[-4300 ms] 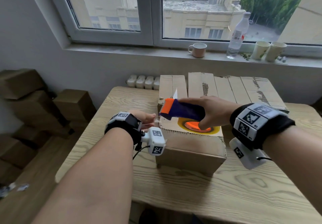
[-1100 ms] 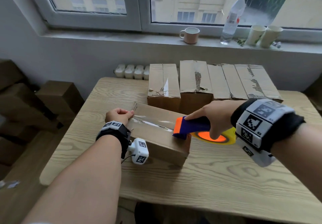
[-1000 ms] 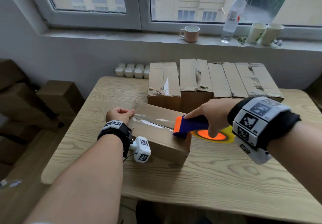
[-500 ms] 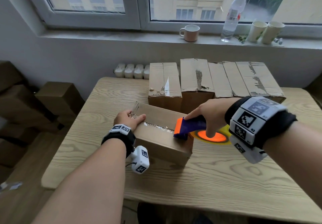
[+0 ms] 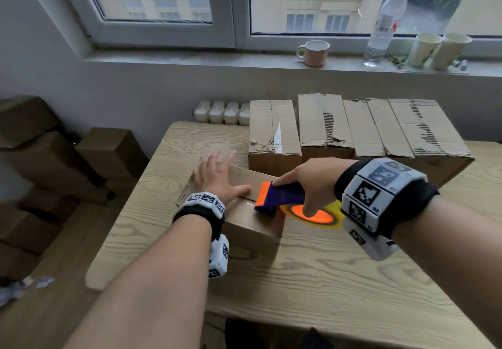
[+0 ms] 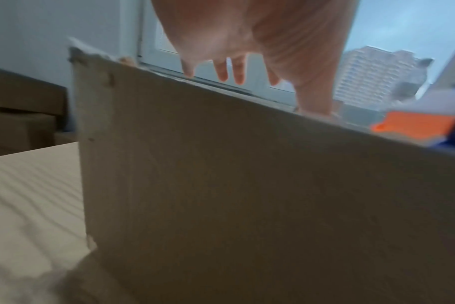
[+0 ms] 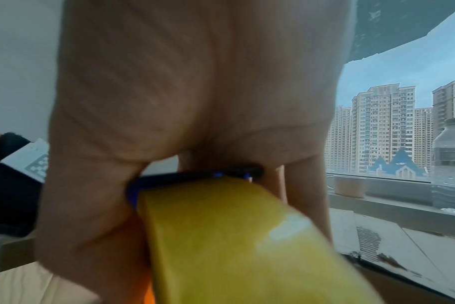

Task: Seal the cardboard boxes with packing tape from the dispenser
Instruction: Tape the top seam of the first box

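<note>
A small cardboard box (image 5: 250, 226) stands on the wooden table (image 5: 326, 280) in front of me, its side wall (image 6: 247, 195) filling the left wrist view. My left hand (image 5: 217, 180) lies flat on the box top with fingers spread and straight, the thumb beside the tape line. My right hand (image 5: 312, 183) grips the blue and orange tape dispenser (image 5: 282, 196), whose front end rests on the box's right end. Its yellow tape roll (image 7: 234, 246) hangs off the box over the table. The orange tip (image 6: 413, 127) shows at the box edge.
A row of several cardboard boxes (image 5: 353, 128) stands at the table's far side. More boxes (image 5: 81, 164) are stacked on the floor at left. The windowsill holds a mug (image 5: 313, 52), a plastic bottle (image 5: 385, 20) and two paper cups (image 5: 437, 50).
My left hand let go of the tape end at the box's left edge and now lies flat with spread fingers on the box top. The dispenser stays at the box's right end.
</note>
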`<state>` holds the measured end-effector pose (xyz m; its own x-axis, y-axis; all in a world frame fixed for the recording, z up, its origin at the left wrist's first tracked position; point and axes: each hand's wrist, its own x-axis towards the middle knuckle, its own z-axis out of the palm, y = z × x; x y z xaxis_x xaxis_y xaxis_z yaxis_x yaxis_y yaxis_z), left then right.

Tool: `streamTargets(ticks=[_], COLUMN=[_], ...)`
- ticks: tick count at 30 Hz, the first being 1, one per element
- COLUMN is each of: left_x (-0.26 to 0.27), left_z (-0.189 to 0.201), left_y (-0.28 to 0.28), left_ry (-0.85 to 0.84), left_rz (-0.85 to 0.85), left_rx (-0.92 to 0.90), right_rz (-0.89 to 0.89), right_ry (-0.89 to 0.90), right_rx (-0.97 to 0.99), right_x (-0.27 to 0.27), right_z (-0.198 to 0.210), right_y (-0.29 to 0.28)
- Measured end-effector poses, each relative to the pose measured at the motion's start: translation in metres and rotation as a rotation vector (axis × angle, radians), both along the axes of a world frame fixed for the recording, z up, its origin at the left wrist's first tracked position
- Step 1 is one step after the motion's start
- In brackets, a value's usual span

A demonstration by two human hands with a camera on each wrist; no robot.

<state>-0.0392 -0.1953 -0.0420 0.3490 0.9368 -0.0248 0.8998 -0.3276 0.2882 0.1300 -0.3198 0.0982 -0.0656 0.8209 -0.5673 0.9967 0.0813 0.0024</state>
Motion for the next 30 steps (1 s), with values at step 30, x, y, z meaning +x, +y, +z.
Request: streamTargets(ticks=[30], left_x=[0.003], left_z=[-0.021], left_y=[-0.003], left_ry=[0.002], left_rz=[-0.069], left_rx=[-0.172], right_rz=[-0.117], right_ry=[-0.004], right_rx=[-0.035], right_x=[0.062], right_z=[-0.008], right_y=[-0.056])
